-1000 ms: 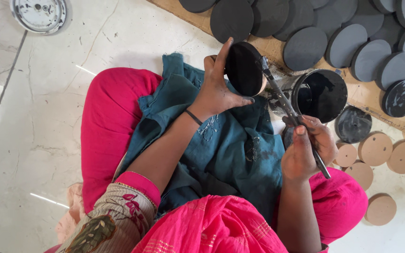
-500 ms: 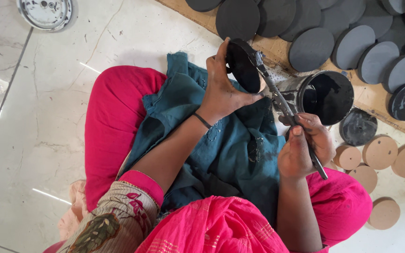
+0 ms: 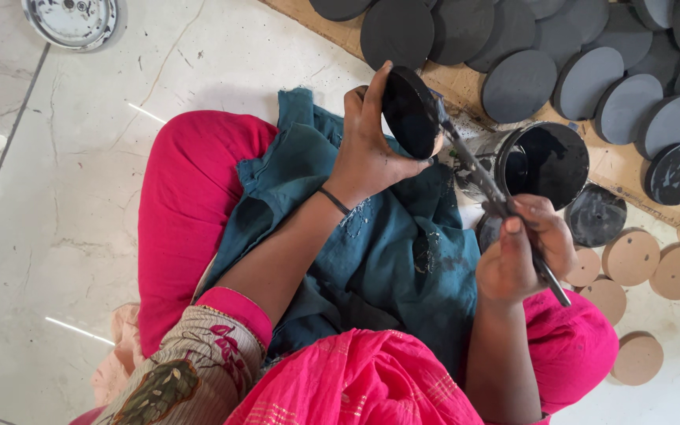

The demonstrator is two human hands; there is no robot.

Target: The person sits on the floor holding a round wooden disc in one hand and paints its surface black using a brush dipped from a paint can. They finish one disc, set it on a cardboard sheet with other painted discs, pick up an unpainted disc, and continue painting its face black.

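Observation:
My left hand (image 3: pixel 371 145) grips a round disc (image 3: pixel 408 112) by its rim, tilted on edge, its face painted black. My right hand (image 3: pixel 522 250) holds a paintbrush (image 3: pixel 488 190) whose bristle end touches the disc's edge. A metal can of black paint (image 3: pixel 541 161) stands just right of the disc. A dark teal cloth (image 3: pixel 387 252) covers my lap over pink trousers (image 3: pixel 190 205).
Several black-painted discs (image 3: pixel 517 83) lie drying on a cardboard sheet (image 3: pixel 619 169) at the top. Several bare brown wooden discs (image 3: pixel 631 256) lie on the floor at right. A round metal lid (image 3: pixel 71 20) sits on the marble floor (image 3: pixel 57 236) at top left.
The disc has been turned more edge-on in my left hand and the brush tip has shifted along its rim. The view has drifted slightly.

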